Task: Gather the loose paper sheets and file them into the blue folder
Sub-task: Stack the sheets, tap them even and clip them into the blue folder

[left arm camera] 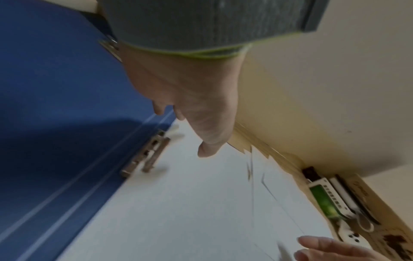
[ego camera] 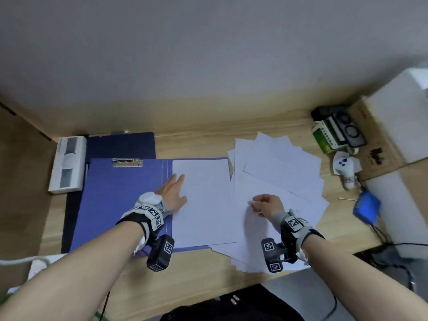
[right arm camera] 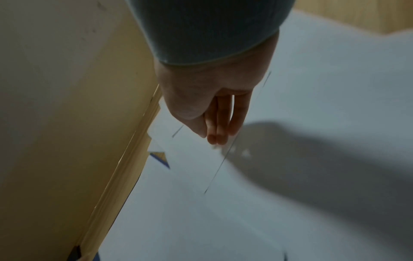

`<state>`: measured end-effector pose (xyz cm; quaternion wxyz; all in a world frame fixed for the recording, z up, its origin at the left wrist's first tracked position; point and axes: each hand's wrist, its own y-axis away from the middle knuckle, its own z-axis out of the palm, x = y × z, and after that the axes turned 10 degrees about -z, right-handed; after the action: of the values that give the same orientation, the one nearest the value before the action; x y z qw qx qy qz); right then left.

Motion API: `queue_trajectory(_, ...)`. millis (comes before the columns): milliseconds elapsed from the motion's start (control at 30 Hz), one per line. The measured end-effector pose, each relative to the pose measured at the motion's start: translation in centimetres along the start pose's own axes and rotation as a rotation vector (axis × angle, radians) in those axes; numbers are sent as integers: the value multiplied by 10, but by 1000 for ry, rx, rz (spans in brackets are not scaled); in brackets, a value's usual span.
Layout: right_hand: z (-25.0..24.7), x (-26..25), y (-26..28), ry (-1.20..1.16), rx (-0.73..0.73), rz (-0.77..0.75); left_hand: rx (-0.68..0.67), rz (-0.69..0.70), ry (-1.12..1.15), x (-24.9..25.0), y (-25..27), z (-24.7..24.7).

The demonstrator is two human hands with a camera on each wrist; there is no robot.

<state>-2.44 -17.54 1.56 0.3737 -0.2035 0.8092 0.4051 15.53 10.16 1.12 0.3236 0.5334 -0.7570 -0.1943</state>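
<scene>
I see bare worktop only along the near edge and behind the blue folder; clutter crowds the far right corner. My left hand lies flat, fingers straight, on the filed sheet in the open folder's right half. My right hand pinches a sheet's edge atop the loose paper sheets fanned just beside the folder.

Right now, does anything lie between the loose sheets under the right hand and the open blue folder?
Nothing visible. The loose sheets adjoin the blue folder; only the left hand rests flat on the filed stack.
</scene>
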Motion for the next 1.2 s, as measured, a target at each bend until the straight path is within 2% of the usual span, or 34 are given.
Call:
queue_trajectory(100,-34,13,-5,43,26,15,-53,127,13,34,-4,3)
queue_trajectory(233,-88,22,-35,104,45,-2,-90,183,20,97,-7,23)
queue_trajectory(400,-137,26,-106,287,32,-112,-103,167,54,153,-18,61)
queue_trajectory(567,-171,12,-177,538,-96,-314,-99,95,29,184,-22,99)
queue_trajectory(667,-181,-4,-215,700,-122,-416,15,21,141,199,-24,112)
queue_trajectory(700,-181,-8,-228,749,-119,-404,44,-39,205,205,-24,114)
queue_trajectory(867,-166,-12,-248,937,100,-239,144,-293,404,222,-33,104)
queue_trajectory(967,-161,-3,-241,919,54,-286,110,-499,362,238,-40,94)
queue_trajectory(1000,-164,3,-239,874,51,-296,92,-544,350,241,-43,92)
queue_trajectory(1067,-171,8,-226,937,52,-326,55,-601,344,246,-45,87)
queue_trajectory(1100,-175,12,-221,988,18,-302,42,-613,335,248,-46,86)
queue_trajectory(1200,-183,36,-204,934,-77,-186,-4,-651,284,252,-44,83)
